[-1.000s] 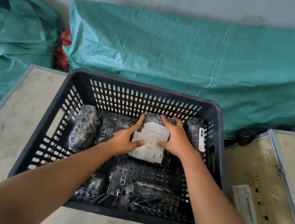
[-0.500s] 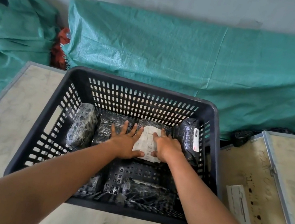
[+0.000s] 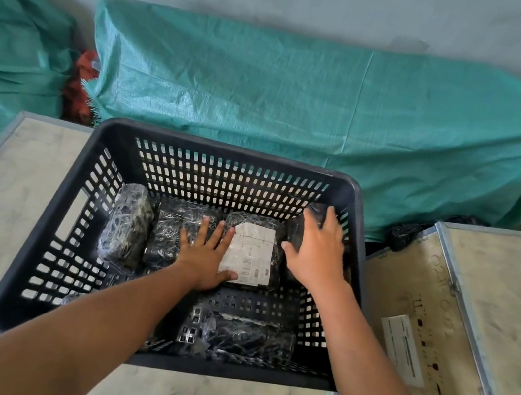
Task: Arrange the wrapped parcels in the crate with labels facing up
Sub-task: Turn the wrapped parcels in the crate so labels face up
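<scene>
Our right hand (image 3: 317, 254) has left the labelled parcel (image 3: 251, 254) and swung out to the parcel at the far right (image 3: 313, 217), which leans against the crate (image 3: 225, 152) wall; half a second ago both palms were pressing the labelled one down. Now our left hand (image 3: 205, 254) lies flat, fingers spread, across the seam between that parcel and the unlabelled one beside it (image 3: 173, 230), gripping nothing. Our right grip is open too, fingers draped over the leaning parcel but not yet closed on it. We judge the labelled parcel settled: it lies in the back row, white label up. A fourth parcel (image 3: 127, 226) stands at the left end of the row, and another (image 3: 248, 338) lies at the near wall. Since the right-hand parcel is the last in the row not lying flat, we expect it needs turning next, though its label is hidden under our hand.
</scene>
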